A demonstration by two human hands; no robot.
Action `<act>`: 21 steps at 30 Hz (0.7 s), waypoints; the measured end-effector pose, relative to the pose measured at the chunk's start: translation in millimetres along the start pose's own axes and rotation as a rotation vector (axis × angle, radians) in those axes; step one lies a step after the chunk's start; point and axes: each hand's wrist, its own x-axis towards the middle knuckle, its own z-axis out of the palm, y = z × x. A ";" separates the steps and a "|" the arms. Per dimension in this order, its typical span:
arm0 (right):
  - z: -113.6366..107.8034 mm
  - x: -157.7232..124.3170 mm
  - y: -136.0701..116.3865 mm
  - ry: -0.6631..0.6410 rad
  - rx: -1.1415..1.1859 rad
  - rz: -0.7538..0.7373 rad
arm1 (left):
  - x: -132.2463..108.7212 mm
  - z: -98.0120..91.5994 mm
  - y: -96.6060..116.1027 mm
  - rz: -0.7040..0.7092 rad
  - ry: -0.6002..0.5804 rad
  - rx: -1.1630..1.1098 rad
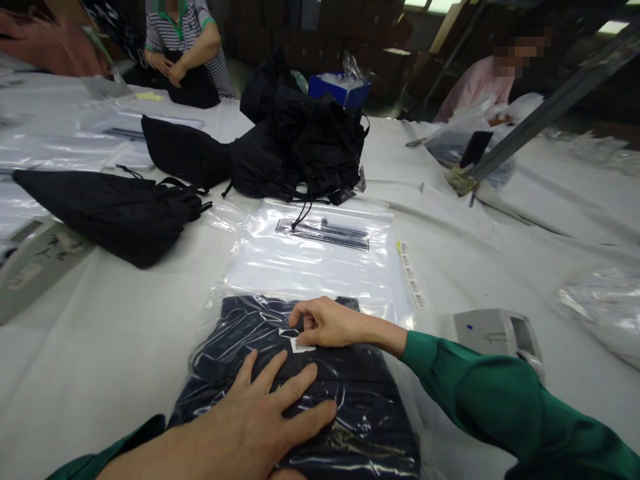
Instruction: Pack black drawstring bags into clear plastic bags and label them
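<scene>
A dark folded garment (350, 400) lies in a clear plastic bag close to me. My left hand (265, 413) rests on the bag with its fingers spread, holding nothing. Over the upper middle of the bag is my right hand (325, 323), its fingers curled and the thumb at a small white label (301, 345). Whether the label is gripped or only touched is hard to tell. Beyond the garment lies a stack of clear printed plastic bags (320, 267).
Black drawstring bags (305, 147) are heaped past the plastic bags; another (120, 207) lies left. A barcode strip (412, 275) and a grey plastic device (495, 333) are at right. A slanted metal pole (550, 100) crosses the upper right. Two people are across the table.
</scene>
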 end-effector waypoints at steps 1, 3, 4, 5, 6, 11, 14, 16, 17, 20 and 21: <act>-0.3 0.3 1.5 -0.002 0.019 0.002 | -0.3 0.6 -0.5 0.003 0.002 0.001; -0.6 1.1 4.4 -0.013 0.059 0.000 | -0.4 0.9 -0.9 0.006 0.005 0.000; -0.5 1.4 5.5 -0.020 0.079 -0.003 | -0.3 0.6 -0.7 0.007 0.006 -0.003; -0.2 1.7 6.2 -0.024 0.096 -0.008 | 0.0 -0.1 -0.2 0.006 0.004 -0.006; 0.1 1.9 6.6 -0.022 0.110 -0.012 | 0.4 -1.1 0.6 0.002 -0.003 -0.008; -5.9 3.5 9.6 0.076 0.095 -0.071 | 4.4 -7.0 6.2 -0.061 -0.089 0.010; -16.7 1.9 12.4 0.240 -0.002 -0.114 | 5.8 -7.7 7.0 -0.058 -0.101 0.010; -21.3 -2.9 11.5 0.319 0.059 -0.105 | 5.4 -6.3 5.6 -0.049 -0.098 -0.005; -21.8 -6.3 9.9 0.317 0.141 -0.091 | 4.8 -5.3 4.4 -0.043 -0.091 -0.013; -15.6 -17.1 2.6 0.197 0.397 -0.037 | 2.7 -2.0 0.6 -0.012 -0.037 -0.029; -12.1 -19.8 0.4 0.153 0.443 -0.017 | 2.2 -1.3 -0.3 -0.001 -0.021 -0.030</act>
